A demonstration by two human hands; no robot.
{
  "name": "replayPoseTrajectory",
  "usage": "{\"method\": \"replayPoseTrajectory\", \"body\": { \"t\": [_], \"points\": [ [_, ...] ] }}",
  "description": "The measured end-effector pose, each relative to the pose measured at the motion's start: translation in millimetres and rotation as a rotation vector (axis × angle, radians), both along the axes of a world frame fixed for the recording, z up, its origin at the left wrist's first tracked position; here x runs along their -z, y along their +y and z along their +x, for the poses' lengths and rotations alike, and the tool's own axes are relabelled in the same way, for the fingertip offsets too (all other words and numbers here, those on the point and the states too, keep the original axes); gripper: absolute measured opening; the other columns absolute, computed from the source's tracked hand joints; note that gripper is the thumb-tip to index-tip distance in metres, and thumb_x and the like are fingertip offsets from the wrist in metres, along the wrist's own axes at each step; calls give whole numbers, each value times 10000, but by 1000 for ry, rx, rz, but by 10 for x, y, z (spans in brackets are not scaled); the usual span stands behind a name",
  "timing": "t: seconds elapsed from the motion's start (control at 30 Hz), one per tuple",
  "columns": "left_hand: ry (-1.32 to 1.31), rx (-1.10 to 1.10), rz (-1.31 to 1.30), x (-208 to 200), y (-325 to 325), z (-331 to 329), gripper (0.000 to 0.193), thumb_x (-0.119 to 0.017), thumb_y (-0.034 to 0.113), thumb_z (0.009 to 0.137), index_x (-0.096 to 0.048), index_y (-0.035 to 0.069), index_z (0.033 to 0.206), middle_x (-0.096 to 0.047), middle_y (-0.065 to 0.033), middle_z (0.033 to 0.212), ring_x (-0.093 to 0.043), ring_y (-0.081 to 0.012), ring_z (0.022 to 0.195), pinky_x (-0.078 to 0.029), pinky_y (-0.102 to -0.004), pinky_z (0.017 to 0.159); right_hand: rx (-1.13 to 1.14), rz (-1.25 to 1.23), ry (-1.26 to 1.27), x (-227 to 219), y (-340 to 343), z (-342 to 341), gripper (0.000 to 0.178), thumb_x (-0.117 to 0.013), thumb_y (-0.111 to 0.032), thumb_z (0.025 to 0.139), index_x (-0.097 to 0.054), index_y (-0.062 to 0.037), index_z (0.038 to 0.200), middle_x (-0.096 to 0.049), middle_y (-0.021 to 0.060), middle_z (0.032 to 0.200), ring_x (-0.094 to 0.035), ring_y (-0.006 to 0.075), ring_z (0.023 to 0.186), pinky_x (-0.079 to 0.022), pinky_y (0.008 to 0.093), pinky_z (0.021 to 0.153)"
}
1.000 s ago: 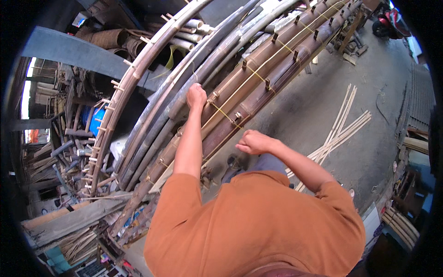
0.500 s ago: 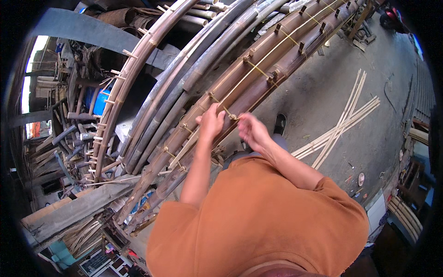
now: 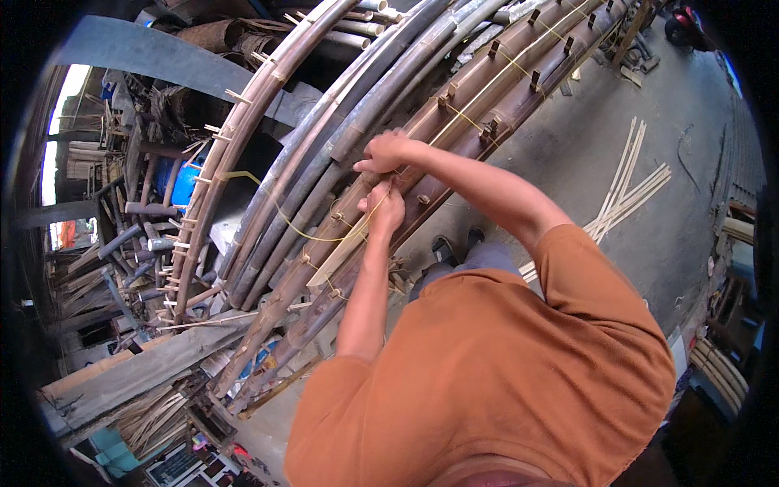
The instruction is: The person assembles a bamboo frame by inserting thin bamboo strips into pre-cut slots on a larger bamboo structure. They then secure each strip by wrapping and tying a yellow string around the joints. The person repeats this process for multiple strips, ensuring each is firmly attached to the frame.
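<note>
Two long brown bamboo poles (image 3: 475,93) lie side by side, set with short dark pegs (image 3: 535,79) and tied across with thin yellow lashings (image 3: 467,118). My left hand (image 3: 385,208) is closed on a yellow binding strip, over the gap between the poles. From it the strip (image 3: 312,237) loops out leftward, across the grey poles. Just beyond, my right hand (image 3: 386,152) bends over the far pole with its fingers curled; what they hold, if anything, is hidden. A pale flat slat (image 3: 337,258) lies between the poles below my left hand.
Grey bamboo poles (image 3: 353,126) run alongside, left of the lashed pair. Further left stands a curved brown pole (image 3: 223,154) with pale pegs sticking out. Several pale slats (image 3: 621,203) lie crossed on the concrete floor (image 3: 584,154) at right. A wooden beam (image 3: 154,357) crosses at lower left.
My right hand has gone from the near pole's peg up and left over the far pole. My left hand has shifted slightly down. The yellow strip now loops out to the left.
</note>
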State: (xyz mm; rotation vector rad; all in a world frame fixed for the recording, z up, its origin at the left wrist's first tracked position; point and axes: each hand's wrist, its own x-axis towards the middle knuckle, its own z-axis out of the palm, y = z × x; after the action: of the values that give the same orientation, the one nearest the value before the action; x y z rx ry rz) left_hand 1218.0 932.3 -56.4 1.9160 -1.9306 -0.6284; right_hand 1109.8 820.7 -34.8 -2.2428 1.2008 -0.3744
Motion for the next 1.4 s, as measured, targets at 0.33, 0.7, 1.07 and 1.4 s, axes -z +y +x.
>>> {"method": "replayPoseTrajectory", "body": {
  "t": [0.33, 0.7, 1.07, 1.4],
  "points": [
    [9, -91, -110, 52, -16, -105, 248, -521, 250, 980, -696, 75, 988, -703, -91, 825, -653, -213, 779, -454, -406, 716, -340, 8, -269, 408, 1723, -857, 370, -540, -247, 929, -579, -1, 656, -567, 242, 655, -550, 442, 643, -476, 488, 791],
    [-72, -126, -333, 452, -1492, 230, 305, -469, 214, 923, -711, 30, 920, -674, -263, 905, -652, -447, 855, -509, -521, 768, -284, -124, -227, 636, 1712, -791, 382, -549, -223, 899, -574, -32, 569, -554, 192, 565, -573, 379, 627, -448, 438, 910],
    [530, -496, -142, -901, -1672, 2879, 294, -529, 181, 895, -687, -66, 920, -709, -162, 819, -676, -177, 691, -508, -328, 588, 268, -152, -47, 503, 2526, -189, 275, -639, -189, 810, -638, -59, 1053, -642, 200, 1027, -602, 350, 1021, -447, 438, 942],
    [-86, 57, 188, -166, 903, 1281, 350, -626, 234, 890, -548, 60, 1184, -664, -185, 1078, -603, -383, 1064, -426, -498, 908, 1083, 693, -1769, 215, 2382, 893, 187, -494, -257, 974, -592, -118, 897, -599, -4, 887, -534, 117, 803, -453, 305, 729]
  ]
}}
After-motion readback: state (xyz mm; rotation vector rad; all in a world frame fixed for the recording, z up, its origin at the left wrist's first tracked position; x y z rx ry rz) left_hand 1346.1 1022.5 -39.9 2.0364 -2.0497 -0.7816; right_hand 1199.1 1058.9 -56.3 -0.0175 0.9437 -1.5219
